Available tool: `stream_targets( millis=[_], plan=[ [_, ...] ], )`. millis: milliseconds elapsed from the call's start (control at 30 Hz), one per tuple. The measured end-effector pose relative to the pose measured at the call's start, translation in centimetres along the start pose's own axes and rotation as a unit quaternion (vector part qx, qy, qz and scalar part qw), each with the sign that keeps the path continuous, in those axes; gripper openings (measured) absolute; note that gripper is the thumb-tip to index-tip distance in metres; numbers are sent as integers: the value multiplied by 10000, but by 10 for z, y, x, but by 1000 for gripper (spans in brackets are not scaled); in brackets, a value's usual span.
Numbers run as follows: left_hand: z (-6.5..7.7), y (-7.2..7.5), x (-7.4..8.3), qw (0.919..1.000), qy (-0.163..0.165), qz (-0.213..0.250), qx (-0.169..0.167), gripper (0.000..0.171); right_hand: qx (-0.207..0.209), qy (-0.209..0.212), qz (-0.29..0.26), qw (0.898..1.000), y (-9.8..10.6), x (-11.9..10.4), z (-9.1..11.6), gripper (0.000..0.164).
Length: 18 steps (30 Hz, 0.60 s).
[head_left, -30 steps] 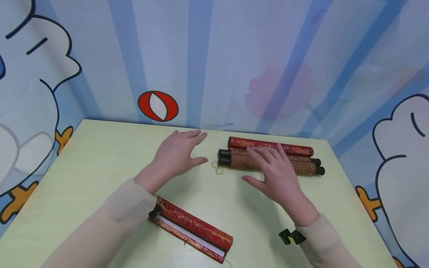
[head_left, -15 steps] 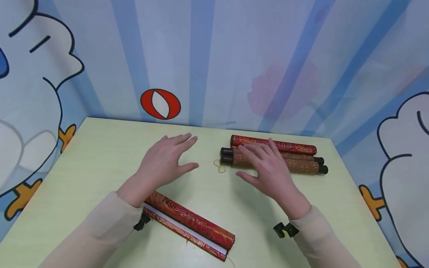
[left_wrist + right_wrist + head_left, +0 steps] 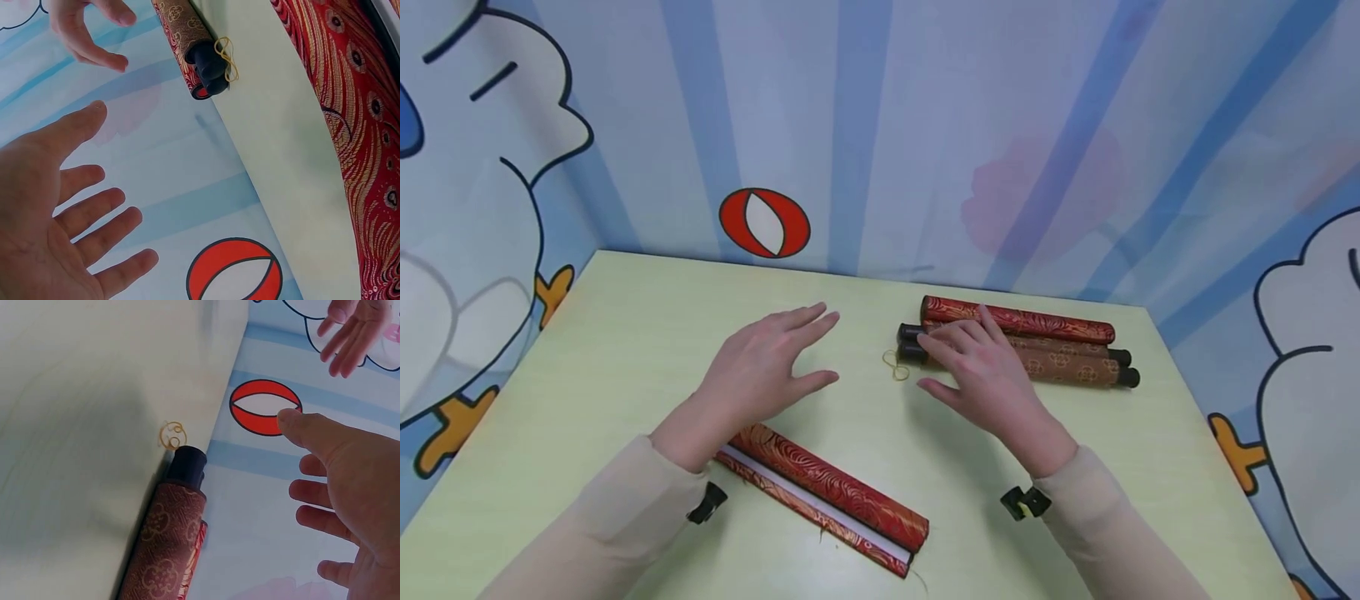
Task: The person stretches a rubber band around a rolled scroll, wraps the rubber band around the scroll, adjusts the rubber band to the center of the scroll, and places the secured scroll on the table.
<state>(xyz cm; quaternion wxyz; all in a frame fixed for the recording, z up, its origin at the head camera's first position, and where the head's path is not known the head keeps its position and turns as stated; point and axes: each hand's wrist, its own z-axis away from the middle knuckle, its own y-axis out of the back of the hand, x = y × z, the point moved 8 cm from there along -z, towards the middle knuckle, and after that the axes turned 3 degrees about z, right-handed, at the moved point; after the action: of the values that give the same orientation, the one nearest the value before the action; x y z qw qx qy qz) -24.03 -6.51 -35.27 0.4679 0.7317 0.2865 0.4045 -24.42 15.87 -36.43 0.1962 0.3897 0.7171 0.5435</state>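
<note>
My left hand (image 3: 748, 371) hovers, fingers spread and holding nothing, just beyond the left end of a red brocade scroll (image 3: 842, 483). That scroll lies slantwise on the table, with a white strip showing between its roll and a narrow red edge. My right hand (image 3: 988, 375) is held above the table with fingers extended, overlapping the scroll pile in the head view. In the pile, brown patterned scrolls (image 3: 1075, 367) with black end knobs lie in front of another red scroll (image 3: 1022, 318). The right wrist view shows a brown scroll (image 3: 161, 550) below my empty hand (image 3: 362, 494).
A thin yellow cord loop (image 3: 896, 367) lies by the left ends of the brown scrolls. The pale table (image 3: 647, 333) meets a blue striped, cartoon-printed backdrop (image 3: 910, 125) at its back edge. Small black devices (image 3: 1026, 502) sit on both wrists.
My left hand has drawn back to the left and slightly nearer, and my right hand has shifted a little left. The scrolls stay put on the table; the head view has tilted slightly.
</note>
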Motion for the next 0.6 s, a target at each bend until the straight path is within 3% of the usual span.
stream_targets(
  millis=[233,600],
  plan=[
    [9,-2,2,10000,-50,-16,-22,76,17,337,60,9994,-16,-9,-6,47],
    [18,-10,0,9998,-143,100,-41,74,148,323,136,9993,-38,-13,-10,35]
  ],
)
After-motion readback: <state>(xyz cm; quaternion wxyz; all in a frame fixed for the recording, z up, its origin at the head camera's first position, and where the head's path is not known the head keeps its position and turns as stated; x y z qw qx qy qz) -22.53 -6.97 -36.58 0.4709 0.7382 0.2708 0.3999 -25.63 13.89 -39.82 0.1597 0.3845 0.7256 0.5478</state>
